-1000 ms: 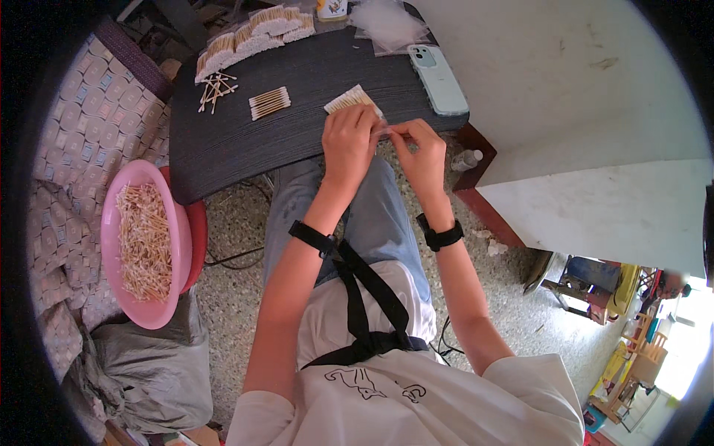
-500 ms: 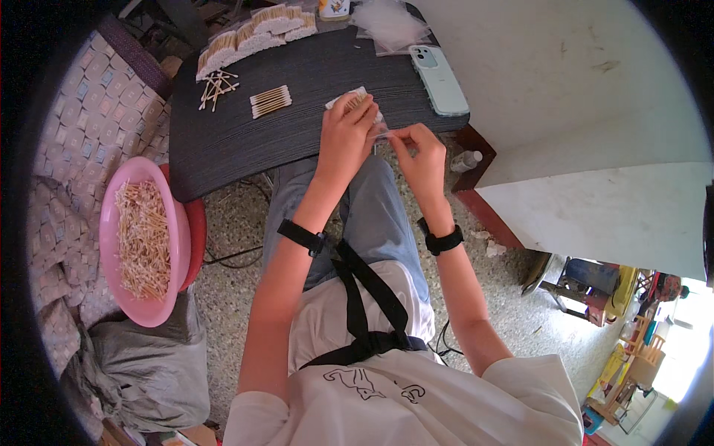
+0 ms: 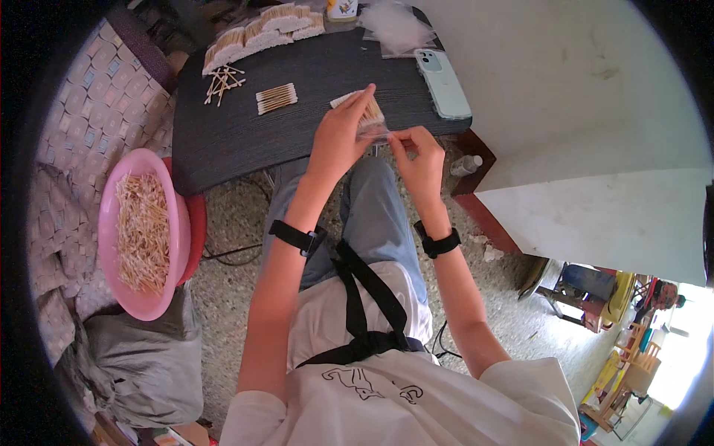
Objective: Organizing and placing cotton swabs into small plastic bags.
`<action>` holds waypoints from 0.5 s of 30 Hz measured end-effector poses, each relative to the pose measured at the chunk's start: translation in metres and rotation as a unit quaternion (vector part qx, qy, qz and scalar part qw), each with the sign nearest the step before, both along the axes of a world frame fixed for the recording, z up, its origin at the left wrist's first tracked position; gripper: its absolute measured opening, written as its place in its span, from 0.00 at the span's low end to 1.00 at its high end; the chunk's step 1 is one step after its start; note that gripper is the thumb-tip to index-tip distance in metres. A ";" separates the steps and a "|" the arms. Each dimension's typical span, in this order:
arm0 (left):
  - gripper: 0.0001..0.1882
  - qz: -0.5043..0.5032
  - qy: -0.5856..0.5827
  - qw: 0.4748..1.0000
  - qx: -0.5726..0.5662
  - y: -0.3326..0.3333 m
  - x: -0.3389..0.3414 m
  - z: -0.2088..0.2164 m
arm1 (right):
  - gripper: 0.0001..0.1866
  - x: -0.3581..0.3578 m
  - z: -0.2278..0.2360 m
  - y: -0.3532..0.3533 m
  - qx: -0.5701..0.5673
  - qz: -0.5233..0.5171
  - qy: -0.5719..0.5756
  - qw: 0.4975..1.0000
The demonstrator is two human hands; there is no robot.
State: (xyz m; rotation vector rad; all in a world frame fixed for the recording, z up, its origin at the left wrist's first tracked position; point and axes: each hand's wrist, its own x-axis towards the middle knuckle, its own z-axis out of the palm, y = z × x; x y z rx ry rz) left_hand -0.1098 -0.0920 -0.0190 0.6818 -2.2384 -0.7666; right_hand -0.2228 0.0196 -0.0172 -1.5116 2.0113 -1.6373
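Note:
Near the table's front edge lies a small clear plastic bag of cotton swabs, its mouth end toward me. My left hand is closed on its left side, fingers stretched along it and thumb by the mouth; the fingers partly hide the bag. With thumb and forefinger, my right hand pinches the right corner of the mouth. To the left, a neat row of cotton swabs lies on the dark table. Beyond it is a loose, crossed heap of swabs.
Filled swab bags are piled at the table's back, beside a bottle. Flat clear bags and a pale phone lie on the right. A pink basin full of swabs stands left; a wall rises right.
My left hand's fingers have straightened and slid leftward, uncovering more of the swabs in the bag. My right hand keeps its pinch at the bag's corner, almost unmoved.

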 end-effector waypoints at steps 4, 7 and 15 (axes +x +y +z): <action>0.32 0.023 -0.142 0.961 -0.236 0.005 0.005 -0.015 | 0.04 0.002 -0.002 -0.005 -0.009 -0.028 -0.031 0.999; 0.32 0.012 -0.156 0.968 -0.198 0.004 0.005 -0.017 | 0.03 -0.002 -0.005 -0.008 -0.005 -0.019 -0.040 0.999; 0.25 -0.035 -0.155 0.967 -0.198 -0.020 0.005 -0.022 | 0.11 0.012 -0.002 -0.019 0.009 -0.021 -0.111 0.994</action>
